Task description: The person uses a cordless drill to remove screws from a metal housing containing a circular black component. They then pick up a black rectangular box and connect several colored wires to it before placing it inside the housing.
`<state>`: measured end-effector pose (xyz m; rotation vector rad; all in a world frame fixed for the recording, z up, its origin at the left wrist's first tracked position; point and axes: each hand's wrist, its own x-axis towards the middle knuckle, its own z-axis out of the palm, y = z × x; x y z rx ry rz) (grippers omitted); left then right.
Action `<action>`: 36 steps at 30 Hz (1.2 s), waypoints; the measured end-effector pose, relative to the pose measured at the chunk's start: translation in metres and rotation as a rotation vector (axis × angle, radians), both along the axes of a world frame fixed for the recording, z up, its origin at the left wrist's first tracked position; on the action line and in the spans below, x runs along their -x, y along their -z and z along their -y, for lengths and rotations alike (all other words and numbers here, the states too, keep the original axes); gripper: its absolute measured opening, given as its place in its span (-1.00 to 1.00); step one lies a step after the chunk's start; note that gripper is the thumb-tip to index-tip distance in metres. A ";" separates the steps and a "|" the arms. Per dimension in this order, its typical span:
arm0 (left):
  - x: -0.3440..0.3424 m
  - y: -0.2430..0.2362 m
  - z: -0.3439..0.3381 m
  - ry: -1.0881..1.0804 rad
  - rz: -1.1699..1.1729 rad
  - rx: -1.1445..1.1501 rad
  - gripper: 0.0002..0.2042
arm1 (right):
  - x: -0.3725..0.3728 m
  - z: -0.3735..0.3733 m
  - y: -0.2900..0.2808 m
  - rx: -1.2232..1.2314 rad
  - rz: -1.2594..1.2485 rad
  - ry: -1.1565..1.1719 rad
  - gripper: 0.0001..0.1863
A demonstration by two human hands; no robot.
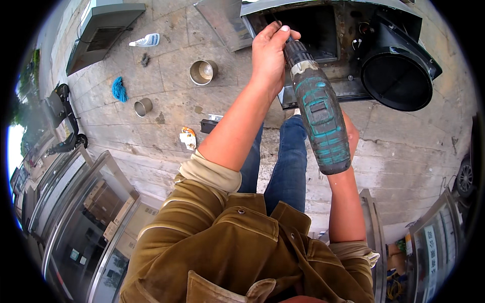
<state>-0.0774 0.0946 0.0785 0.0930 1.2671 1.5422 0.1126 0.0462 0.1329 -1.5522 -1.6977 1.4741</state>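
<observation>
A black and teal cordless drill (323, 118) points up and away from me over the edge of an opened metal appliance housing that looks like a range hood (348, 76). My right hand (349, 132) is behind the drill, holding it from below; the drill body hides its grip and most of its fingers. My left hand (273, 50) is closed just ahead of the drill's chuck (297, 52), thumb and fingers bent together. What these fingers pinch is too small to make out. A round black duct collar (396, 81) sits on the housing's right part.
On the paving lie a metal cup (203, 72), a smaller cup (143, 107), a blue cloth (119, 90), a spray bottle (145, 40) and an orange-white packet (188, 138). A panel (227, 22) leans beside the housing. Another hood (101, 38) stands far left, a scooter (64, 118) nearer.
</observation>
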 end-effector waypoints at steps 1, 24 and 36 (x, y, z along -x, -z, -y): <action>0.001 -0.002 0.000 0.014 -0.014 0.006 -0.65 | 0.003 -0.003 -0.006 0.012 0.021 -0.020 -0.58; -0.010 0.010 0.026 -0.104 0.275 0.170 -0.56 | 0.023 -0.019 -0.061 -0.093 0.155 -0.185 -0.71; 0.047 0.126 -0.050 -0.351 0.702 -0.068 -0.69 | 0.015 -0.007 -0.037 -0.118 0.114 -0.118 -0.59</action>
